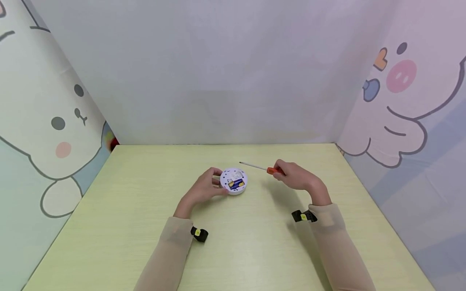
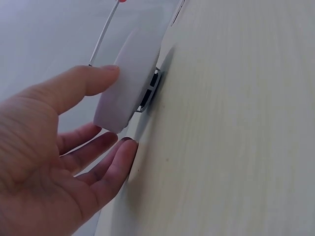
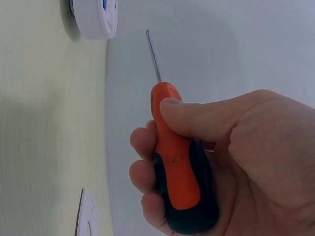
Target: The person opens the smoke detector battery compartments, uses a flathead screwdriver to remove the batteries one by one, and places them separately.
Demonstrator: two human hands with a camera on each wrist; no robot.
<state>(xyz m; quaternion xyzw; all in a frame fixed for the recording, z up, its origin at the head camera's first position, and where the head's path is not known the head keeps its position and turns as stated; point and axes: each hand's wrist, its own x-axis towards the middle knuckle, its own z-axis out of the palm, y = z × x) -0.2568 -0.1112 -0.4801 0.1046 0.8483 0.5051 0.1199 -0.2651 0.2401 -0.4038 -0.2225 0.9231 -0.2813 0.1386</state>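
Note:
In the head view my left hand holds a round white device by its left rim, with the thumb on the near side. Blue-and-yellow batteries show in its upward face. The left wrist view shows the thumb against the white casing and a dark-and-white part jutting from its underside, close to the tabletop. My right hand grips a screwdriver by its orange-and-black handle, thumb along the top. Its thin metal shaft points left, the tip apart from the device and beyond it.
A pale wood-grain table lies under both hands. A flat white piece shows at the lower edge of the right wrist view. Behind stands a plain pale backdrop, with cartoon-printed cloth at the sides.

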